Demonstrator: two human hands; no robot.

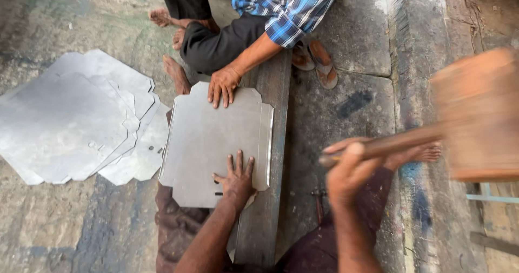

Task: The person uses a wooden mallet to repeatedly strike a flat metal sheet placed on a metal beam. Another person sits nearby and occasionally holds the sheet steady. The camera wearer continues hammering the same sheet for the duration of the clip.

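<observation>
In the head view, a cut metal sheet [213, 143] with notched corners is laid flat across a long dark beam [267, 159] that lies on the concrete floor [48, 224]. The sheet's right edge appears to be folded upward along the beam, though the light makes this hard to confirm.

The left hand [236, 180] is pressed palm down on the near part of the sheet, its fingers [231, 163] spread wide and flat, with nothing gripped.

The right hand [346, 167] is raised to the right of the sheet and is closed around the handle of a wooden mallet [476, 116]; the mallet's large head is blurred and is held well above and to the right of the sheet.

A co-worker's hand [223, 85] is laid on the far edge of the same sheet, fingers pointing toward the camera, from a checked blue sleeve [292, 8]. The co-worker is seated on the floor with bare feet beside the sheet.

A stack of similar metal sheets [81, 121] is spread on the floor just to the left of the beam. A pair of sandals [319, 62] is seen beyond the beam, near the co-worker. A small hammer [319, 202] lies on the floor between the beam and the right forearm.
</observation>
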